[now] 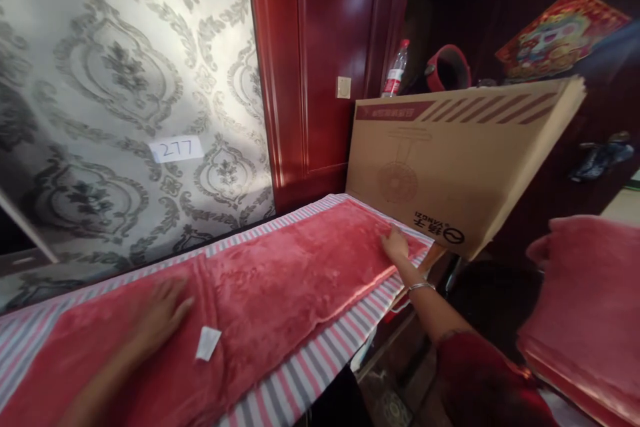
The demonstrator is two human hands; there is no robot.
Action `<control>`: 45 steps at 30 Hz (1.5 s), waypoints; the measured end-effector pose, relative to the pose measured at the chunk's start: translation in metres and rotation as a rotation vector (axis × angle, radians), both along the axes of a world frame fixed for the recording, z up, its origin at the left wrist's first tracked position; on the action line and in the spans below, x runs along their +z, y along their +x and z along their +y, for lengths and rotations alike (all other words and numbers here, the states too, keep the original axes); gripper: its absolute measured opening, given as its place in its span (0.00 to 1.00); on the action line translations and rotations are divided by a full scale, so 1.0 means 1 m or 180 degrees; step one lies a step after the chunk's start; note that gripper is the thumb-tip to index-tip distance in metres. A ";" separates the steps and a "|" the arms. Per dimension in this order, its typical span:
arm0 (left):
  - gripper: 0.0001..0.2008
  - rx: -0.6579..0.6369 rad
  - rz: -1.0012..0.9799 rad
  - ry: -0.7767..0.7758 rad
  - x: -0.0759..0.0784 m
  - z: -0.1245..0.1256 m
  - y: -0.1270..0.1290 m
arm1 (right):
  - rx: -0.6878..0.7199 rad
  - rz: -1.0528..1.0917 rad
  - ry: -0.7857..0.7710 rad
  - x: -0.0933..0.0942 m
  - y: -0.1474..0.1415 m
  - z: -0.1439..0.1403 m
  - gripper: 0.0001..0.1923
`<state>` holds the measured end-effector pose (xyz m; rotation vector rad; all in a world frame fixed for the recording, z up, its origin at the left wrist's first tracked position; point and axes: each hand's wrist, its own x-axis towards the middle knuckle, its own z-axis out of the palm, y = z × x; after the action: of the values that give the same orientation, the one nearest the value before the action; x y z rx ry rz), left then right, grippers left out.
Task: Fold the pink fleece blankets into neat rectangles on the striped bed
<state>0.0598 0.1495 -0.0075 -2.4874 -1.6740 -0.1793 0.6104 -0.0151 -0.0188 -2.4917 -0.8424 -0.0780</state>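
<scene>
A long red plush towel (280, 273) lies spread lengthwise over a striped cloth (305, 377). Its left part (190, 380) ends in a raised hem that crosses the middle, with a small white tag (208, 343) beside it. Whether this is one folded piece or two overlapping ones I cannot tell. My left hand (163, 313) rests on the left part, fingers stretched out, slightly blurred. At the far right end, near the edge, my right hand (396, 245) lies on the towel with its fingers extended; some of the fingers are hard to make out.
A large flat cardboard box (425, 167) stands behind the cloth's right end. A bottle (395, 70) and a red round band (447, 68) show above it. At right sits a stack of folded red plush fabric (585, 313). Patterned wall (120, 80) borders the far left side.
</scene>
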 end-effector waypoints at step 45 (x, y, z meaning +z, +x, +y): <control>0.30 -0.0830 0.0197 -0.0325 -0.036 -0.013 0.114 | 0.0002 0.0416 -0.0822 0.003 0.082 0.030 0.12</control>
<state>0.1743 0.1367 -0.0437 -2.7505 -1.3636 -0.0433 0.6924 0.0152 -0.0156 -2.7003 -0.8440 0.2043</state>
